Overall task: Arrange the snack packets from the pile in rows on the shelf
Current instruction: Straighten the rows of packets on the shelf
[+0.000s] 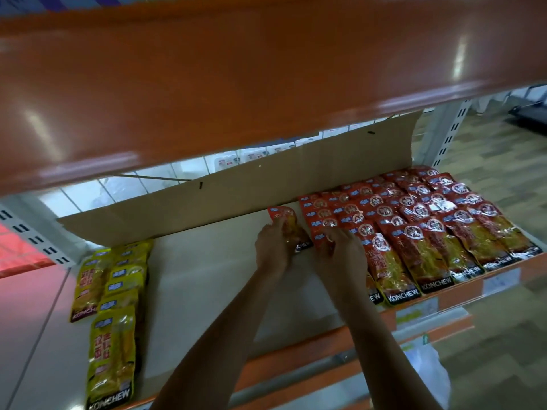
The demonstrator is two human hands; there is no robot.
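Red snack packets (429, 232) lie in overlapping rows over the right half of the shelf (207, 285). Yellow packets (115, 294) lie in rows at the shelf's left end. My left hand (273, 247) grips a single red packet (281, 216) that lies just left of the red rows, near the back. Beside it, my right hand (340, 253) pinches the top of the leftmost red packet (321, 241) in the rows. Both forearms reach in from the bottom of the view.
A brown cardboard sheet (251, 187) stands along the shelf's back. An orange upper shelf (236, 78) hangs overhead. Bare pale board lies between the yellow and red packets. The orange front edge (461, 297) carries price labels. Floor shows to the right.
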